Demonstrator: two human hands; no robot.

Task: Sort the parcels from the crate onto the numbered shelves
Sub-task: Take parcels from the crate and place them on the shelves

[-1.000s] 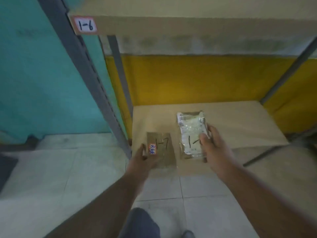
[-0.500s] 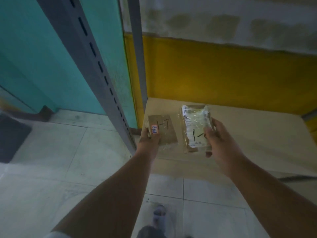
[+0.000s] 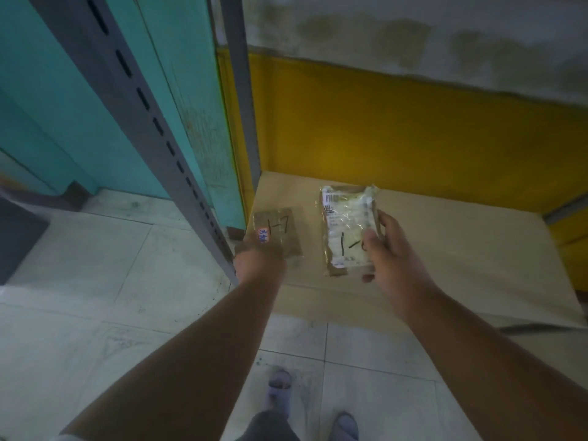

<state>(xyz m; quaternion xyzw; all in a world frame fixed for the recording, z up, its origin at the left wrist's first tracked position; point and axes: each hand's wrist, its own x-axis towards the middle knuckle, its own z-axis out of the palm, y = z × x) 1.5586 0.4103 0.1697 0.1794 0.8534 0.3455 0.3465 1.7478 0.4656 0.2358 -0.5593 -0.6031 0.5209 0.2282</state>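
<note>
- Your left hand [image 3: 259, 261] holds the brown parcel [image 3: 277, 232] by its near edge, over the left front corner of the shelf board [image 3: 445, 249]; the fingers are blurred, so the grip looks like a pinch, though I cannot be sure
- That brown parcel is marked "1-7" in black and carries a small sticker with blue writing at its near left side
- Your right hand [image 3: 393, 249] grips the clear-wrapped parcel [image 3: 346, 227], thumb on top near the lower right, fingers curled round the right edge
- The clear-wrapped parcel has a white label at its far end and black handwriting starting "1-", the rest hidden by your thumb
- Both parcels sit side by side above the low shelf board, apart from each other
- A grey slotted upright [image 3: 152, 128] stands just left of your left hand
- Yellow wall [image 3: 397, 132] behind the board, teal wall [image 3: 63, 106] to the left, pale floor tiles [image 3: 95, 281] beneath
</note>
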